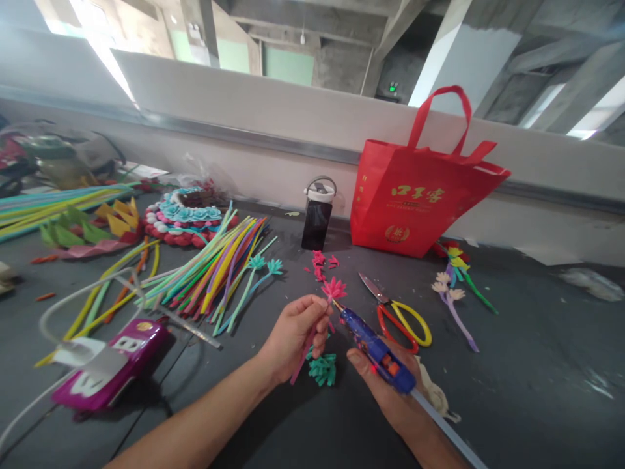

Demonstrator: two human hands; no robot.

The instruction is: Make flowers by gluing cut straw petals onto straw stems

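Pink flower pinched by its base, with a glue gun aimed at it

Head view, looking forward and down over a dark table: the flower is near the middle, raised above the tabletop. The person's left hand grasps it just under the petals, thumb against fingers, and a pink stem slants down below the palm. The right hand grasps the blue glue gun, thumb along its side; whether a finger presses the trigger cannot be told. The gun's nozzle points at the underside of the petals, very close; whether it touches is too small to tell. A pale glue stick juts from the back of the gun.

For a neat join, it seems best to hold the flower still by its stem, bring only the nozzle in, and squeeze out a small bead. The left fingertips sit close to what is probably a hot tip, so gripping lower would be safer. Too much glue would likely string or blot the petals, and pressing hard could bend the soft stem.

Loose pink pieces lie just beyond the flower, and a green cluster lies below the left hand. Scissors rest to the right, blades partly spread, so it helps to swing the gun clear of them.
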